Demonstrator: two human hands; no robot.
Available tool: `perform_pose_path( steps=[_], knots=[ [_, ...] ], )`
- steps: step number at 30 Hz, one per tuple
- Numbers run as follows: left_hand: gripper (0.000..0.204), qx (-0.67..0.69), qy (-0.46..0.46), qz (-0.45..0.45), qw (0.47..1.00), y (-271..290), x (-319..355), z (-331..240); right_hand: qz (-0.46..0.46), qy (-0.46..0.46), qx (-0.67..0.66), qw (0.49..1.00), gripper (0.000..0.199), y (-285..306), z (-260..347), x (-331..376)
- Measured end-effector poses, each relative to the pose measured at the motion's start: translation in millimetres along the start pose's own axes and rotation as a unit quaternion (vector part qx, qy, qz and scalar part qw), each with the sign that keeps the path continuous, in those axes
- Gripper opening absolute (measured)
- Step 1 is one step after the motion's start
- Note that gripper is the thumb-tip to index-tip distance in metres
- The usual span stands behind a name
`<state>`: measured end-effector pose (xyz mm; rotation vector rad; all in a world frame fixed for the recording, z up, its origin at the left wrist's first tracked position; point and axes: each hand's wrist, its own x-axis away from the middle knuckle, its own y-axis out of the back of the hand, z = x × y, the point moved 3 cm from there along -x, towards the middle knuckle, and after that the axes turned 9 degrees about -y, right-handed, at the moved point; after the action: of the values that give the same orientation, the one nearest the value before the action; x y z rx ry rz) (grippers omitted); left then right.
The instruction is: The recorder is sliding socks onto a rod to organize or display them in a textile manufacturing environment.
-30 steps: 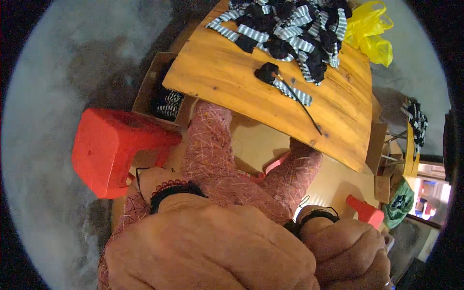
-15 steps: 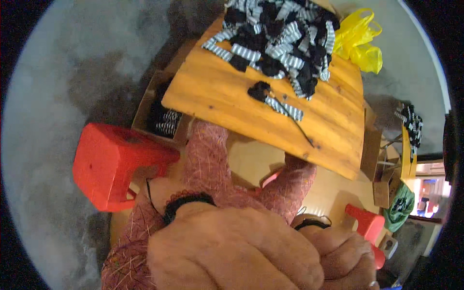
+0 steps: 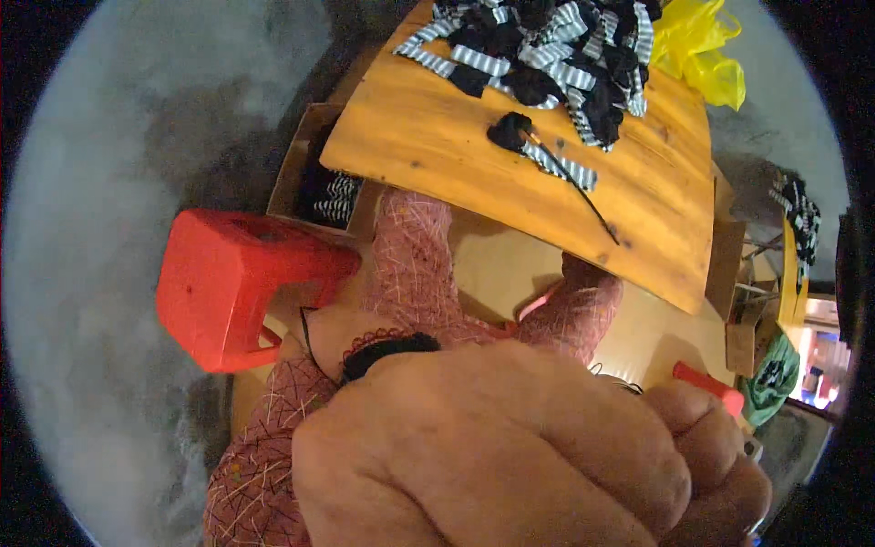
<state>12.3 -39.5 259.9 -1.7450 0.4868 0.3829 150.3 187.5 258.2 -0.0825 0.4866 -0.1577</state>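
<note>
Very close in the lower middle is the back of my left hand [image 3: 474, 438], with a black scrunchie [image 3: 387, 354] at its wrist. Its fingers are bent and pressed together; the tips are hidden. Beside it on the right, my right hand [image 3: 715, 451] shows curled fingers, partly covered by the left. Whatever either hand holds, if anything, cannot be seen. Beyond them stands a wooden table [image 3: 428, 137]. A thin dark stick [image 3: 574, 187] with a lighter upper part lies there across a small black-and-striped fabric piece [image 3: 581, 171], apart from both hands.
Black and grey-white striped fabric pieces [image 3: 547, 50] are heaped at the table's far side, beside a yellow plastic bag [image 3: 711, 68]. A red stool [image 3: 205, 283] and a carton [image 3: 290, 187] stand left. Another red stool [image 3: 709, 387] and a green bag [image 3: 770, 387] are at right.
Both hands appear larger and reach further right in the picture, with the left covering more of the right. The table and stools have shifted up and right in view; the pieces on the table lie unchanged.
</note>
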Motion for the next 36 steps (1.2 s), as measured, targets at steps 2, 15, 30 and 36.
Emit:
perform_pose_path(
  steps=[2,15,30,36],
  knots=[
    [0.002,0.004,0.009,0.009,1.0,-2.3,6.9,18.3,-0.018,-0.002,0.006,1.0,0.015,21.6,1.3,8.3],
    [0.003,-0.029,-0.024,0.05,0.998,10.8,-1.5,27.9,-0.039,-0.02,-0.012,0.999,0.014,-11.1,-34.5,-35.5],
    [0.007,-0.126,-0.005,0.06,0.99,47.4,-0.3,22.1,-0.099,-0.096,-0.087,0.987,0.014,-83.1,-88.6,-83.0],
    [0.009,-0.127,-0.007,0.062,0.99,51.9,11.7,10.5,-0.119,-0.122,-0.077,0.982,0.014,62.8,-69.4,-45.1]
  ],
)
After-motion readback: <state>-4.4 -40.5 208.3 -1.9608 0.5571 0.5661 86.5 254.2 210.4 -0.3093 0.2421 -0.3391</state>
